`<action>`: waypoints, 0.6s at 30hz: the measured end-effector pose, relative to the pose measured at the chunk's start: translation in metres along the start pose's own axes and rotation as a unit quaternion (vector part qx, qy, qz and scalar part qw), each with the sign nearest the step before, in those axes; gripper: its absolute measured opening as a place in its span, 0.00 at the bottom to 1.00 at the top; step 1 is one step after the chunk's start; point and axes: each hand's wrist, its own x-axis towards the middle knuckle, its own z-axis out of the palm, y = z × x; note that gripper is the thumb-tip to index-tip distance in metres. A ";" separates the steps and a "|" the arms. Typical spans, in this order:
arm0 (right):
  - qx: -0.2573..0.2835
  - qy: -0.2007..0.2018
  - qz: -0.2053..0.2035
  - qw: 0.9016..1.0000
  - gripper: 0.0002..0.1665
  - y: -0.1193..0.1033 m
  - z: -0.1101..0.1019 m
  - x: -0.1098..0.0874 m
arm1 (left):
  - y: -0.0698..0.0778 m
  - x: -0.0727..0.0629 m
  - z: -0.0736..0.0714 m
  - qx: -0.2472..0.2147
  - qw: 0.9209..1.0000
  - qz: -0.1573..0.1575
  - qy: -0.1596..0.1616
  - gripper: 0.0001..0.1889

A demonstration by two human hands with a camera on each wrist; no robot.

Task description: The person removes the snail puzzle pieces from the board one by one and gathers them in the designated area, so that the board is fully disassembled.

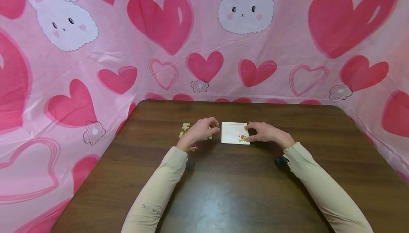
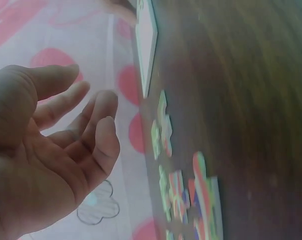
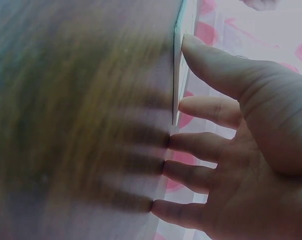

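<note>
A white puzzle tray (image 1: pixel 230 132) lies on the table, with a colourful puzzle piece (image 1: pixel 241 138) in its near right corner. My right hand (image 1: pixel 262 132) is at the tray's right side. Its thumb (image 3: pixel 201 55) touches the tray near that piece, while the other fingers are spread, their tips down at the tray's edge and on the tabletop. To the left of the tray, my left hand (image 1: pixel 202 129) hovers with loosely bent fingers and nothing between them. Several loose puzzle pieces (image 2: pixel 178 195) lie beneath and beside it, partly hidden by that hand in the head view.
The brown wooden table (image 1: pixel 217 190) extends around the tray. Behind it and along both sides hangs a pink cloth (image 1: pixel 281 41) printed with hearts and rabbits. Dark wrist devices (image 1: pixel 281 162) sit under the cuffs of both light sleeves.
</note>
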 end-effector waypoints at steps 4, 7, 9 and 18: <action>0.003 -0.002 0.005 1.000 0.40 0.001 -0.001 0.000 | 0.004 0.007 0.007 -0.009 1.000 0.011 -0.004 0.09; 0.009 -0.005 0.014 1.000 0.40 0.001 -0.002 0.000 | 0.008 0.013 0.012 -0.020 1.000 0.011 -0.007 0.10; 0.009 -0.007 0.016 1.000 0.41 0.001 -0.002 0.000 | 0.012 0.016 0.016 -0.023 1.000 0.009 -0.008 0.10; 0.004 -0.005 0.006 1.000 0.41 0.002 0.001 0.002 | 0.025 0.027 0.036 -0.023 0.999 0.004 -0.030 0.12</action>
